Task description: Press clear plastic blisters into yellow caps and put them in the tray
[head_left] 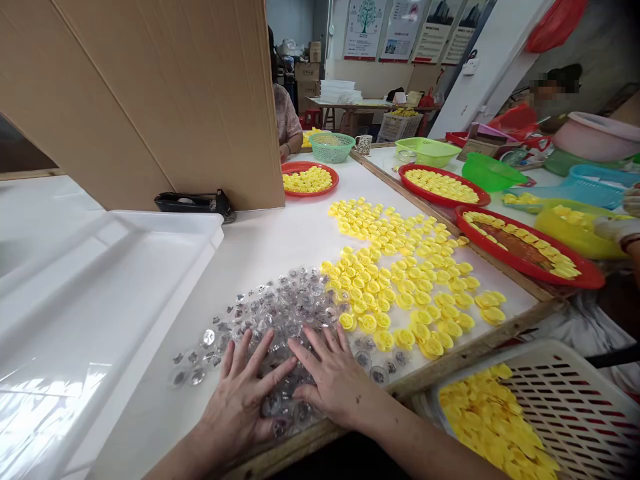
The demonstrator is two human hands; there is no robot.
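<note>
My left hand [245, 390] lies with fingers spread on a pile of small clear round plastic pieces [280, 303] that have dark marks in them. Close beside it, my right hand [327, 370] rests palm down on the same pile, its fingers stretched out. Neither hand grips anything. Directly beyond and to the right, many yellow flower-shaped pieces [370, 283] are spread over the white tabletop [270, 240]. Some clear pieces touch the nearest yellow ones. What lies under my palms is hidden.
A white tray [115, 307] lies left, before an upright cardboard sheet [150, 100] and black tape dispenser [195, 201]. Red plates [310, 192] of yellow pieces stand farther back. A slotted basket [565, 393] sits lower right beyond the wooden edge [480, 343]. Other people work behind and right.
</note>
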